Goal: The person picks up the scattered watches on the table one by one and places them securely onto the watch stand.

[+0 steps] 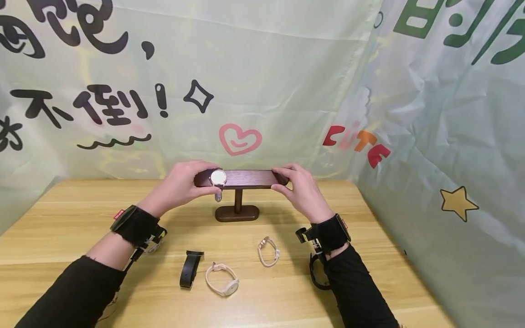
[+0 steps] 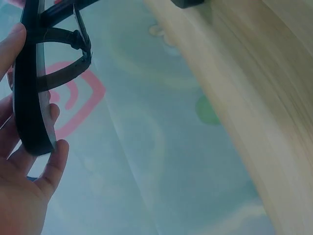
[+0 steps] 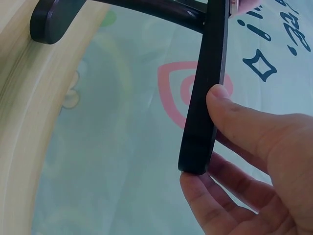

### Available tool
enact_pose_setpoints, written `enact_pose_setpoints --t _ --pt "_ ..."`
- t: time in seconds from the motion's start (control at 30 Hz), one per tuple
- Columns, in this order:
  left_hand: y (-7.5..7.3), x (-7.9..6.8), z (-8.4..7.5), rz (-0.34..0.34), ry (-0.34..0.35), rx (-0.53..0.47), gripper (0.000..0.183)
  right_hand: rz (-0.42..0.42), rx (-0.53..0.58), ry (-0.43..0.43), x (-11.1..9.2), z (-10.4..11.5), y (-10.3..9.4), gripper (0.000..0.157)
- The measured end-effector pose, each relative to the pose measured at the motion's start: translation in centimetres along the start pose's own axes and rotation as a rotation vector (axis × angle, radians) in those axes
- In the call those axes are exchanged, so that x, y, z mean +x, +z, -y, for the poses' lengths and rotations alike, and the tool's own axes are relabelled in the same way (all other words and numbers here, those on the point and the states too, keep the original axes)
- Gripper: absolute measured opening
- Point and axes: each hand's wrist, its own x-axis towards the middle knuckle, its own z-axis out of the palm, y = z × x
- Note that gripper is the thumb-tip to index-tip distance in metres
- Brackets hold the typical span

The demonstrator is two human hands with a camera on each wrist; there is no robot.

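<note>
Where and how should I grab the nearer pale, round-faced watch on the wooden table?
Probably pinch the pale, round-faced watch at its case, coming from above and the near right, one finger inside the strap. The strap loops round an open middle, leaving room, and the case sits at its near right.

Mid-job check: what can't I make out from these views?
- Head: dial of the watch on the display stand, too bright and small.
- Head: part of the rightmost black band, hidden by the right sleeve.
- Head: nearest pale watch's face, too small.
- Left wrist: stand base, cut off by top edge.
</note>
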Motion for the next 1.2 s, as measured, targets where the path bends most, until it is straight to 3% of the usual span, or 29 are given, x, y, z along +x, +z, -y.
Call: enact_pose_setpoints --t 0.43,1.2 --pt "1.1 1.1 -0.8 0.002 0.014 -0.027 0.054 -0.009 0.003 -0.004 -0.1 0.1 0.0 0.049" --pt "1.8 2.0 -1.6 0.029 0.038 0.008 0.056 -0.016 -0.010 -0.002 -0.1 0.2 0.0 0.049"
